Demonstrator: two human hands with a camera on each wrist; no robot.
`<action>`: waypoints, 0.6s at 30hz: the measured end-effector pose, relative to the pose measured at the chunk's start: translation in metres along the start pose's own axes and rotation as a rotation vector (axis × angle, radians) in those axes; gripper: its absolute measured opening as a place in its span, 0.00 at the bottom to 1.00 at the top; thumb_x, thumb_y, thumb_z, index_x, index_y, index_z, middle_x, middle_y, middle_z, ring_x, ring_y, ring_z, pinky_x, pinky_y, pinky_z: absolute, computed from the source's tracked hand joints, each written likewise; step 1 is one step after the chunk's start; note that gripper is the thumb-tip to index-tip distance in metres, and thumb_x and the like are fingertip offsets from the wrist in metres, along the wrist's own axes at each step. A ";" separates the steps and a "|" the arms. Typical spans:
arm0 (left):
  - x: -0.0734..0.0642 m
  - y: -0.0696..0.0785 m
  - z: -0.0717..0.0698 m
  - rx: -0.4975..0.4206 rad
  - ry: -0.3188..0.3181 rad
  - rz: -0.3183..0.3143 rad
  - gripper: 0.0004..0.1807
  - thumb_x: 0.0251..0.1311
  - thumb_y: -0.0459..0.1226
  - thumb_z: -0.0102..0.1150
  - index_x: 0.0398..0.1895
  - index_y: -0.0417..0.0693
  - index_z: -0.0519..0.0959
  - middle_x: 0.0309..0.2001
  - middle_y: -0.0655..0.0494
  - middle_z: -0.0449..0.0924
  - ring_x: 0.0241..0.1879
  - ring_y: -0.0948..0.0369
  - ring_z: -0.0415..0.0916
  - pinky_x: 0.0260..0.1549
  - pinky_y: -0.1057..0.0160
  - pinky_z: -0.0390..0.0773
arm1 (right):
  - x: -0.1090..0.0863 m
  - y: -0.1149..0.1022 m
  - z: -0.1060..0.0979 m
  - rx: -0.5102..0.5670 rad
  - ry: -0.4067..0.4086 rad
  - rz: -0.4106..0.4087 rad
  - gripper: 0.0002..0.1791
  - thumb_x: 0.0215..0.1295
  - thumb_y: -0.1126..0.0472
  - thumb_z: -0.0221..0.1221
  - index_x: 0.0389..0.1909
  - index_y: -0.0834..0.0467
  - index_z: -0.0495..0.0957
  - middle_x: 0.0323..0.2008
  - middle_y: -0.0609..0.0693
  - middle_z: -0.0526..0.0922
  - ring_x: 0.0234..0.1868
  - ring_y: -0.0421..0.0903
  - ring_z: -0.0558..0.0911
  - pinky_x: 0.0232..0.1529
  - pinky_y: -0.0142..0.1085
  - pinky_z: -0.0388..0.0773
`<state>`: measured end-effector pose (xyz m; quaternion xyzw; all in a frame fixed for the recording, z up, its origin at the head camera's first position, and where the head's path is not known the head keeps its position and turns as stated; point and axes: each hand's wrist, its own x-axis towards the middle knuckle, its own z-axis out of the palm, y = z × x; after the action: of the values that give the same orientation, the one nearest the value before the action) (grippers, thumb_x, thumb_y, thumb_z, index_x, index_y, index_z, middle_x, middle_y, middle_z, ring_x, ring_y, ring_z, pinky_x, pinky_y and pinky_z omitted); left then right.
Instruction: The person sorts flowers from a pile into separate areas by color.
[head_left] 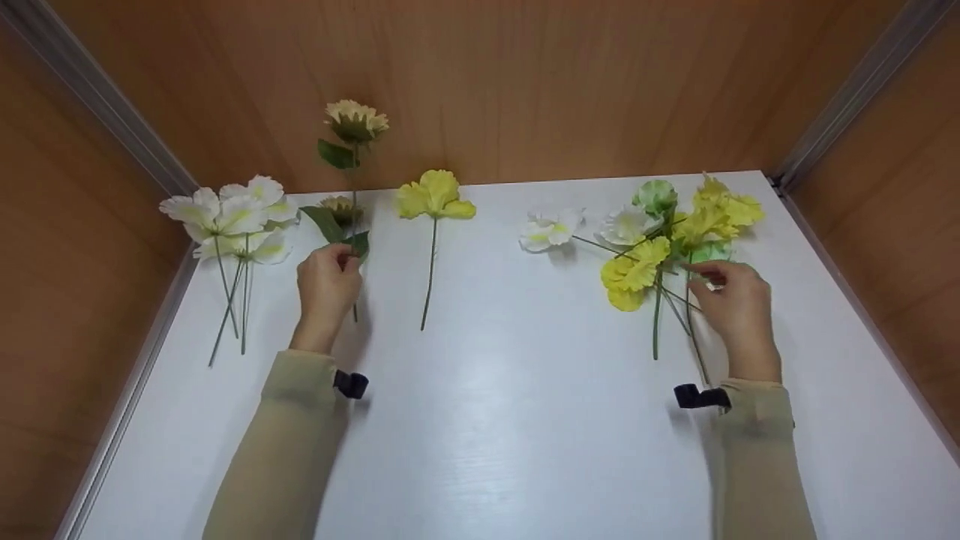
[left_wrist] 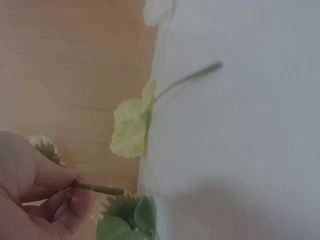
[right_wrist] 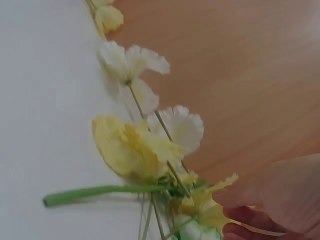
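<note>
My left hand (head_left: 328,281) pinches the green stem (left_wrist: 100,188) of a cream artificial flower (head_left: 356,120) between thumb and fingers. Its bloom stands up in front of the wooden back wall. Behind that stem, a second cream flower (head_left: 343,210) with green leaves lies at the table's back edge. On the other side, my right hand (head_left: 739,307) reaches into a pile of artificial flowers, thumb and fingers slightly parted. Its fingertips are right at a yellow flower (right_wrist: 205,205) and the crossing stems. A yellow flower (head_left: 634,274) and a green flower (head_left: 655,196) lie just left of it.
Several white flowers (head_left: 244,214) lie grouped at the far left. A single yellow flower (head_left: 436,196) lies at the back, right of my left hand. One white flower (head_left: 547,231) extends left from the pile. Wooden walls (head_left: 480,90) border the white table (head_left: 480,420).
</note>
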<state>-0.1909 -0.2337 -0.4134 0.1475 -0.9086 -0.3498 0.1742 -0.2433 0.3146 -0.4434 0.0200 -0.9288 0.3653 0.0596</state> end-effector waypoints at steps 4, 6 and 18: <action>0.006 -0.018 -0.017 0.080 0.001 -0.016 0.15 0.72 0.26 0.53 0.53 0.24 0.86 0.49 0.27 0.87 0.53 0.33 0.83 0.57 0.36 0.79 | 0.001 0.025 -0.012 -0.024 -0.009 0.078 0.20 0.80 0.61 0.61 0.65 0.66 0.83 0.62 0.72 0.78 0.63 0.70 0.76 0.62 0.63 0.75; 0.007 -0.023 -0.023 0.108 -0.010 -0.029 0.16 0.72 0.26 0.53 0.52 0.25 0.86 0.51 0.27 0.87 0.56 0.31 0.82 0.59 0.34 0.78 | 0.001 0.033 -0.016 -0.032 -0.031 0.124 0.22 0.81 0.59 0.61 0.68 0.67 0.81 0.65 0.73 0.77 0.66 0.72 0.75 0.64 0.65 0.73; 0.010 -0.041 -0.022 0.159 -0.099 -0.110 0.16 0.70 0.26 0.50 0.47 0.25 0.88 0.51 0.27 0.87 0.54 0.31 0.82 0.57 0.34 0.80 | -0.016 0.054 -0.047 0.002 -0.210 0.506 0.28 0.75 0.51 0.64 0.65 0.67 0.80 0.65 0.69 0.77 0.63 0.65 0.75 0.53 0.50 0.74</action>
<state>-0.1842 -0.2798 -0.4246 0.1929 -0.9316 -0.2924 0.0974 -0.2273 0.3856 -0.4477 -0.1749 -0.9049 0.3653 -0.1305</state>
